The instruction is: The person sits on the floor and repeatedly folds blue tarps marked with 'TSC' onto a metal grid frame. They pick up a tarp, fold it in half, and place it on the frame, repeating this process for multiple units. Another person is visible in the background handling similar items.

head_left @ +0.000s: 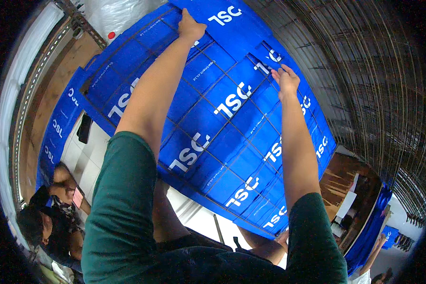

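Flat blue sheets with white print spread out before me under a dark wire grid. At the far side another blue printed sheet lies over the wires. My left hand is at the left edge of this far sheet, its fingers mostly curled against it and one stretched forward. Nearer the right side, my right hand hovers at or just above the blue surface, fingers apart and slightly bent. Nothing shows in its grasp. Whether its fingertips touch the sheet is hard to see.
Stacked wire racks rise on the right. A clear plastic-wrapped bundle stands at the back left, beside a wooden board. A black phone-like object lies on the left. One person is at lower left; another's arm shows at lower right.
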`<control>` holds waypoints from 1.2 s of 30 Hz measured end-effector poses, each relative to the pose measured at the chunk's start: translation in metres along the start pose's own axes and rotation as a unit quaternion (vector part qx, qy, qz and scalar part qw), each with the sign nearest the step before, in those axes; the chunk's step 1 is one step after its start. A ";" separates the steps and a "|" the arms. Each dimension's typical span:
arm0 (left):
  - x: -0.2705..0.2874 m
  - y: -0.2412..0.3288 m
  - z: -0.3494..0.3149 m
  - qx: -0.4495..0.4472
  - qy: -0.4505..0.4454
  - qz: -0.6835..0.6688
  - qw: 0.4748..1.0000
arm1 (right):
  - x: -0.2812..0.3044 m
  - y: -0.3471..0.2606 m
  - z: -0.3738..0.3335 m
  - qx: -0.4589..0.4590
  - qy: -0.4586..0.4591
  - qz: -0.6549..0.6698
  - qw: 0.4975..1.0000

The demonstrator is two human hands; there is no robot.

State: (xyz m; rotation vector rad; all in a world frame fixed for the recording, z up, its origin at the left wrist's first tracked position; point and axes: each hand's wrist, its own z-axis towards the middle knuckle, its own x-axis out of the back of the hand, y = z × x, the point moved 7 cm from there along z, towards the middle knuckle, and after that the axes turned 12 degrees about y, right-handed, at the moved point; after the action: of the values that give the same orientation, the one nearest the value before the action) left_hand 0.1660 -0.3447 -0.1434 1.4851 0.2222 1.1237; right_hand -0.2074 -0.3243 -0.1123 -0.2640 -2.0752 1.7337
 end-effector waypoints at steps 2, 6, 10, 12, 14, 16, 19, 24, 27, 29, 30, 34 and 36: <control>-0.002 -0.002 0.002 -0.005 -0.006 -0.006 1.000 | -0.003 -0.001 0.001 0.007 -0.024 0.002 1.000; -0.006 -0.001 0.002 -0.001 -0.044 -0.022 0.999 | -0.001 0.000 0.002 -0.027 -0.042 0.003 0.999; -0.005 0.004 -0.002 0.000 -0.020 -0.015 1.000 | 0.008 -0.004 -0.006 -0.027 -0.031 0.021 0.999; 0.006 0.003 -0.002 0.003 -0.006 0.015 1.000 | 0.019 -0.006 -0.020 -0.004 -0.015 0.011 1.000; 0.035 0.001 0.002 -0.064 0.052 -0.027 0.996 | 0.034 -0.004 -0.039 0.048 -0.002 -0.013 0.999; 0.057 0.016 -0.014 -0.100 0.031 -0.050 0.993 | 0.066 -0.002 -0.064 0.061 0.011 -0.038 0.997; 0.111 0.040 -0.067 -0.128 -0.095 -0.071 0.985 | 0.138 0.017 -0.105 0.029 0.045 -0.021 0.998; 0.233 0.009 -0.153 -0.138 -0.214 -0.078 0.964 | 0.266 0.047 -0.178 0.014 0.133 -0.047 0.990; 0.297 -0.007 -0.187 -0.138 -0.224 -0.076 0.962 | 0.323 0.046 -0.218 0.018 0.184 -0.037 0.982; 0.335 -0.007 -0.203 -0.144 -0.202 -0.062 0.967 | 0.349 0.046 -0.237 0.018 0.200 -0.012 0.980; 0.350 -0.009 -0.213 -0.133 -0.208 -0.052 0.968 | 0.358 0.044 -0.241 0.017 0.205 -0.005 0.979; 0.389 -0.005 -0.251 -0.105 -0.228 -0.037 0.967 | 0.393 0.004 -0.256 0.055 0.239 0.014 0.969; 0.395 0.006 -0.269 -0.099 -0.247 -0.034 0.963 | 0.421 -0.017 -0.265 0.095 0.251 0.026 0.963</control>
State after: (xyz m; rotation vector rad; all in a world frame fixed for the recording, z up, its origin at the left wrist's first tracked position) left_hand 0.1703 0.1061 0.0157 1.5145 -0.1803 0.6694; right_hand -0.4661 0.0791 0.0216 -0.6300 -1.5399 1.6659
